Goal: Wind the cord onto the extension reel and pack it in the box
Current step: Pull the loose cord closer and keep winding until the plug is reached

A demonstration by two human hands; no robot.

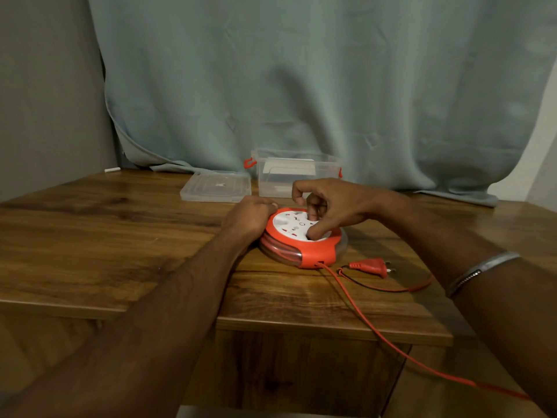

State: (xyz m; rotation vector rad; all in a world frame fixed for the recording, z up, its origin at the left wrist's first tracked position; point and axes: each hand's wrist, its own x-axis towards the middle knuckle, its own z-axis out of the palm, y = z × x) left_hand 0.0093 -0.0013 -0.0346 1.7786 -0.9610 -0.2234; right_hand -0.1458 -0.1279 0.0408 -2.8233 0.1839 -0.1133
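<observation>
Red cord (370, 321) trailing off table (120, 236), both hands on reel (313, 251) (markings unreadable)

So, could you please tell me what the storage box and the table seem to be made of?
The box looks like clear, glossy plastic: the curtain shows through its walls. The table looks like varnished wood or a wood-grain laminate: brown grain with a soft sheen.

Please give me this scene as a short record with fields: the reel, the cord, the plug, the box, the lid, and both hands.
reel: flat on table
cord: partly wound, rest trails off table edge
plug: on table, right of reel
box: open, behind reel
lid: off, left of box
left hand: grips reel rim
right hand: fingers curled on reel's white top
</observation>
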